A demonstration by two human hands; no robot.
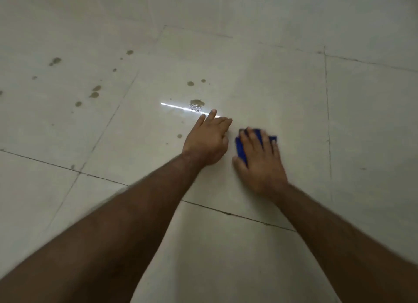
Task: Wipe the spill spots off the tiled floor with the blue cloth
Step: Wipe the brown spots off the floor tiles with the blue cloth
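Note:
My right hand [260, 160] lies flat on the folded blue cloth [241, 147], pressing it onto the pale tiled floor [294, 103]; only the cloth's edges show around the fingers. My left hand [209, 137] rests on the tile just left of the cloth, fingers apart and holding nothing. A wet brownish spill spot [197, 103] sits just beyond the left fingertips, with two smaller spots [190, 83] farther away. A small spot [179, 136] lies left of the left hand. Several more spots [95, 92] are scattered over the tiles at the far left.
Dark grout lines [326, 99] cross the floor between large tiles. A bright streak of reflected light [176, 107] runs across the tile beside the nearest spot. A pale wall or step edge [226, 6] rises at the top of the view.

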